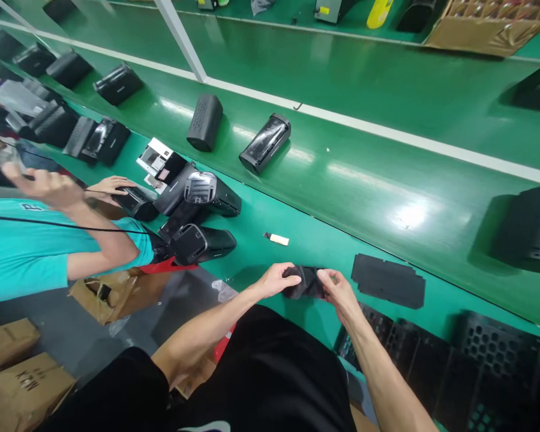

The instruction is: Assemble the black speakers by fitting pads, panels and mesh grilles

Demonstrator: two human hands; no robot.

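Observation:
In front of my body, both hands grip a dark piece (306,284), black and folded-looking; its exact kind is unclear. My left hand (275,279) has its left end, with the thumb on top. At the right end, my right hand (337,289) pinches the edge between thumb and fingers. A thin black sheet with notched edges (389,281) lies flat just right of my right hand. Beyond my hands is a small cream-coloured object with a dark tip (277,239), perhaps a cutter.
Black perforated panels (495,345) are stacked at the right. Black speaker-like housings (203,243) stand at the left, beside a co-worker in a turquoise shirt (90,240). More housings (266,144) sit on the green belt (364,162). Cardboard boxes (27,384) rest on the floor.

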